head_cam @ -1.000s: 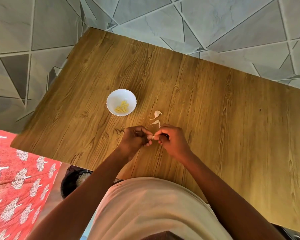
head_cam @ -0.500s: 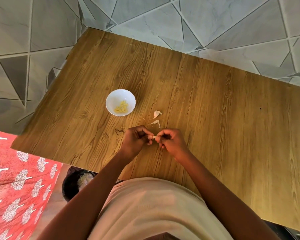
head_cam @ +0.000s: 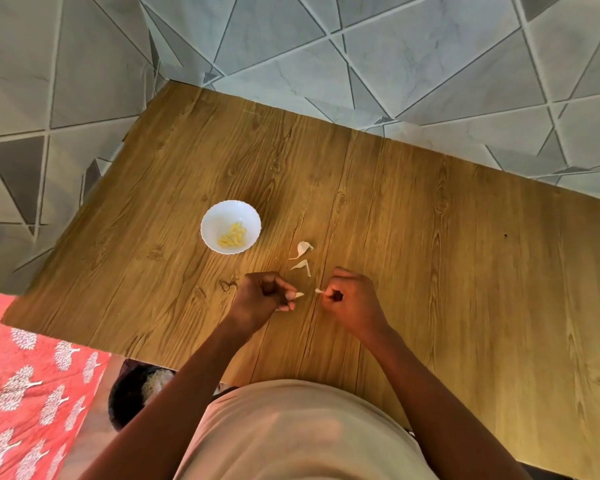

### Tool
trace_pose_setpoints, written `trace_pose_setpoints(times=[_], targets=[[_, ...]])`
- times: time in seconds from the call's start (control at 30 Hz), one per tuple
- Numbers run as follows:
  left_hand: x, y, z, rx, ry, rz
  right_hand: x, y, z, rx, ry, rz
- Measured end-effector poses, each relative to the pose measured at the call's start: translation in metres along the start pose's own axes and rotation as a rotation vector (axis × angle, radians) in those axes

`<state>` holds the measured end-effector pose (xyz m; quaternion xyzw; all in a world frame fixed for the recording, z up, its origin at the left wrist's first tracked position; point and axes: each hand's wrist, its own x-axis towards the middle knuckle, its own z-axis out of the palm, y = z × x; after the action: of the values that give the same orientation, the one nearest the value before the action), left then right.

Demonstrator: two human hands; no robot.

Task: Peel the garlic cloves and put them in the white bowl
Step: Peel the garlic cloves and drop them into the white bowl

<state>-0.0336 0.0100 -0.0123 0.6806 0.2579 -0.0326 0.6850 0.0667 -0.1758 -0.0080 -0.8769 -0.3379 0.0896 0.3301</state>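
A white bowl (head_cam: 211, 220) with a scalloped rim stands on the wooden table (head_cam: 430, 271) and holds several peeled yellowish garlic cloves (head_cam: 232, 234). My left hand (head_cam: 262, 299) pinches a garlic clove (head_cam: 298, 295) whose pale tip sticks out to the right. My right hand (head_cam: 352, 299) pinches a small scrap of white peel (head_cam: 318, 291). A short gap separates the two hands. Two pieces of white garlic skin (head_cam: 303, 249) lie on the table just beyond my hands, to the right of the bowl.
The table's left edge borders a grey tiled floor (head_cam: 49, 98). A red patterned cloth (head_cam: 25, 393) lies at the lower left. A dark round container (head_cam: 132, 393) sits under the table's near edge. My torso in a beige shirt (head_cam: 298, 434) fills the bottom.
My hands, touching at the clove before, have pulled apart. The right hand has moved right with a scrap of peel while the left keeps the clove.
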Motion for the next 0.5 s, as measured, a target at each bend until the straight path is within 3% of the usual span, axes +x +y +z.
trace_pose_setpoints(times=[0.23, 0.5], targets=[[0.002, -0.002, 0.001, 0.04, -0.018, 0.011, 0.002, -0.007, -0.003, 0.082, -0.202, 0.199], [-0.003, -0.007, 0.007, 0.126, -0.027, 0.104, 0.001, -0.024, 0.004, 0.327, -0.18, 0.313]])
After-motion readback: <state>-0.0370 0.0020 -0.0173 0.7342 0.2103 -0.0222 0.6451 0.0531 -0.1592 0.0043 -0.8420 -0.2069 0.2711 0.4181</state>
